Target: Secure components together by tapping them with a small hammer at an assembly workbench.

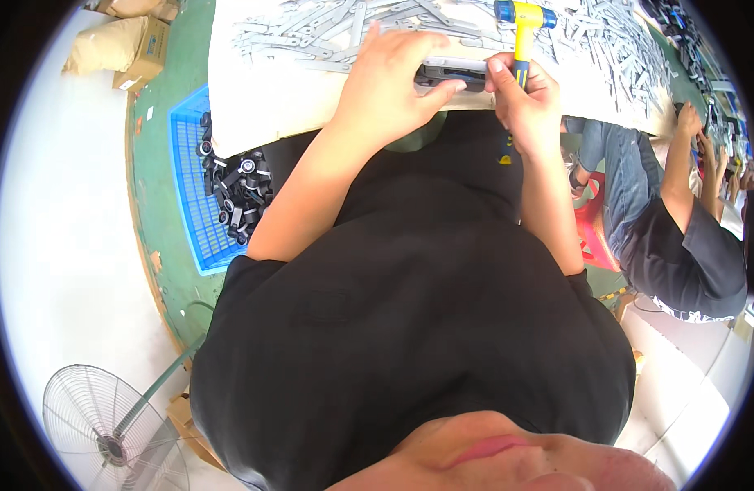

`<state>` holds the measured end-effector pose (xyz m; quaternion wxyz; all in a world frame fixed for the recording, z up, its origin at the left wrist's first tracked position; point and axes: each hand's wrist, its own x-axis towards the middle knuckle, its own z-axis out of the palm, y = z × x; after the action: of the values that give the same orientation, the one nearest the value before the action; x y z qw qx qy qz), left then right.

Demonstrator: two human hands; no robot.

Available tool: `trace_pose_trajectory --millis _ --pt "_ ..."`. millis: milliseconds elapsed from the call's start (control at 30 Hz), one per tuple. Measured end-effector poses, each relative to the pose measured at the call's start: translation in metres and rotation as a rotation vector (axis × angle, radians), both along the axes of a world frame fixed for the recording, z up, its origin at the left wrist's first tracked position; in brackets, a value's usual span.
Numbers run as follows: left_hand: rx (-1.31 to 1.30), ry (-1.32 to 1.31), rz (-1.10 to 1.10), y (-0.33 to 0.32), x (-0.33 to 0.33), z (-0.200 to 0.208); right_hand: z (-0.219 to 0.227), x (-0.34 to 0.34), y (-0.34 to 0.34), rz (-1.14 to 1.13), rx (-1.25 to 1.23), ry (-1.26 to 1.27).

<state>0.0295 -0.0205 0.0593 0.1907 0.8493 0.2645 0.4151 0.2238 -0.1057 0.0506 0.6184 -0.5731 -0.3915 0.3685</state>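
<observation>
At the table's near edge, a long narrow part [455, 63] with a grey strip on top and black below lies between my hands. My left hand [385, 86] curves round its left end, thumb along the near side and fingers on the far side. My right hand [528, 102] pinches the right end between thumb and finger. That same hand also grips the handle of a mallet [524, 29], yellow with blue striking faces, its head pointing away from me. Part of the narrow piece is hidden by my fingers.
Many flat grey metal strips [311, 29] cover the pale tabletop [254, 102], with more at right. A blue basket [189, 180] of black parts stands at left on the green floor. Cartons [144, 57] and a fan [111, 446] are further left. Another person [680, 237] sits at right.
</observation>
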Motion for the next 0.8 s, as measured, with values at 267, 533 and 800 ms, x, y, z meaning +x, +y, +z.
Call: trace_pose_trajectory --millis 267,533,800 --pt "0.040 0.078 -0.030 0.021 -0.007 -0.026 -0.009 0.011 0.009 -0.073 -0.209 -0.276" --pt "0.062 0.039 -0.095 0.027 -0.008 -0.032 -0.008 0.013 0.010 -0.002 -0.240 -0.428" --pt "0.174 0.116 -0.086 0.027 -0.005 -0.032 -0.013 0.012 0.011 -0.021 -0.187 -0.649"
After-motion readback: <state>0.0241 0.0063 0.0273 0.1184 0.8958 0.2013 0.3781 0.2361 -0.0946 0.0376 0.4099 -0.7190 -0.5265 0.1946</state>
